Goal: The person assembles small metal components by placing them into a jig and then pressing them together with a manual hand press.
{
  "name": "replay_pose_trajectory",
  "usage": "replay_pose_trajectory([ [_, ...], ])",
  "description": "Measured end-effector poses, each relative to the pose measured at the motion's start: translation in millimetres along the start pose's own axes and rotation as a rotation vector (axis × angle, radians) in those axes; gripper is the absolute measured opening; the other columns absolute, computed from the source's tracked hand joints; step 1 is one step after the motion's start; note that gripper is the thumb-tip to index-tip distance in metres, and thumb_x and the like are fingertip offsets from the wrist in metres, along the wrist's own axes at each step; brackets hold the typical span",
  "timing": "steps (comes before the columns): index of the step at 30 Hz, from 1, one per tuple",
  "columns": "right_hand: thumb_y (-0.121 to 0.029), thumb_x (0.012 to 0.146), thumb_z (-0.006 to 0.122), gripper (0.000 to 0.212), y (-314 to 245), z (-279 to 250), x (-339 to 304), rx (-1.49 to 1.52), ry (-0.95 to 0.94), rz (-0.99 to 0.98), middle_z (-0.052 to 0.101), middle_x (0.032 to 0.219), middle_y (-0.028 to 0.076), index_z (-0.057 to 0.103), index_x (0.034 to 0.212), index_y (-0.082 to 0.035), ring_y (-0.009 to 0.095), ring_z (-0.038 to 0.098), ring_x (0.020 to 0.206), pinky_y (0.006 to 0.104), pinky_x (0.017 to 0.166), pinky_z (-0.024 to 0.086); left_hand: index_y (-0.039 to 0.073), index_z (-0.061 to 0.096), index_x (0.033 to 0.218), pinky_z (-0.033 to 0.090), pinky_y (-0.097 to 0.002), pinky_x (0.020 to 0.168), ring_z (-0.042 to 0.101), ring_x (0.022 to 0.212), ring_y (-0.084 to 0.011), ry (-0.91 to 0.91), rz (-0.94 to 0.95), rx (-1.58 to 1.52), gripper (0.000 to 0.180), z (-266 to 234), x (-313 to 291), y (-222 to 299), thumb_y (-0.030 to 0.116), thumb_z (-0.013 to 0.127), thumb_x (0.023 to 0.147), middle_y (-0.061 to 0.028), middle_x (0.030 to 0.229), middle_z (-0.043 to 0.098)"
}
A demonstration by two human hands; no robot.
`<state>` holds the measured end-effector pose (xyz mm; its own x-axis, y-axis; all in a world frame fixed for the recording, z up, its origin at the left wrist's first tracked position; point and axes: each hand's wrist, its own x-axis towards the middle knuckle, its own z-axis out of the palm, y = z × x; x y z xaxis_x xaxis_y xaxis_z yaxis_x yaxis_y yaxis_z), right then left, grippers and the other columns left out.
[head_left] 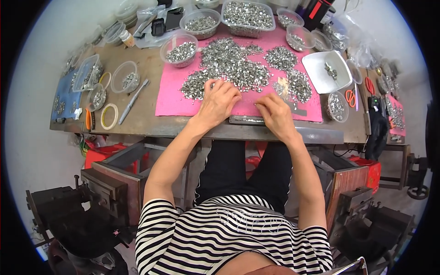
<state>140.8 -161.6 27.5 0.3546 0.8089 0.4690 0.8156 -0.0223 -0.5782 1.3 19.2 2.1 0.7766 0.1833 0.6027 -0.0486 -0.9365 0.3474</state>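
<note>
Small shiny metal pieces [236, 64] lie in a large heap on a pink mat [172, 94]. My left hand [219, 101] rests at the heap's near edge, fingers curled and pressed together. To its right, my right hand [277, 114] is closed in a pinch just above the mat. Whatever either hand's fingertips hold is too small or hidden to make out. Between the hands, a narrow metal bar [245, 120] lies along the table's front edge, with small bright pieces on it. My right hand is nearest the bar's right end.
Clear tubs of metal pieces [247, 18] line the mat's far side. A white tray [316, 75] stands right, near orange-handled scissors [350, 98]. At left are a grey pen-like tool [133, 101], a tape roll [109, 116] and orange-handled pliers [88, 119]. Smaller heaps [280, 58] lie on the mat.
</note>
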Motion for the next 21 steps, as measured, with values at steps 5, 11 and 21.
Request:
replay_pose_trajectory([
  [5,-0.005,0.087,0.073,0.011,15,26,33,-0.021,-0.079,-0.12,0.063,0.09,0.012,0.073,0.098,-0.003,0.031,0.064,0.085,0.0412,0.075,0.052,0.011,0.07,0.094,0.035,-0.0457,0.1,0.057,0.1,-0.0235,-0.047,-0.004,0.06,0.007,-8,-7,2,0.015,0.072,0.089,-0.0036,0.095,0.062],
  [11,-0.008,0.087,0.071,0.005,17,43,42,-0.156,-0.11,-0.212,0.06,0.089,0.012,0.068,0.089,-0.005,0.032,0.06,0.089,0.0425,0.08,0.048,0.011,0.075,0.091,0.035,-0.0448,0.099,0.058,0.097,-0.0224,0.018,-0.105,0.077,0.011,-4,-11,5,0.017,0.08,0.082,-0.0025,0.091,0.061],
  [21,-0.009,0.086,0.074,0.007,29,-9,7,-0.265,-0.131,-0.061,0.061,0.086,0.011,0.072,0.091,-0.005,0.032,0.061,0.085,0.0428,0.076,0.049,0.012,0.074,0.085,0.033,-0.0512,0.099,0.055,0.098,-0.0248,-0.016,-0.163,0.175,0.01,-3,-11,17,0.018,0.08,0.081,-0.0036,0.09,0.061],
])
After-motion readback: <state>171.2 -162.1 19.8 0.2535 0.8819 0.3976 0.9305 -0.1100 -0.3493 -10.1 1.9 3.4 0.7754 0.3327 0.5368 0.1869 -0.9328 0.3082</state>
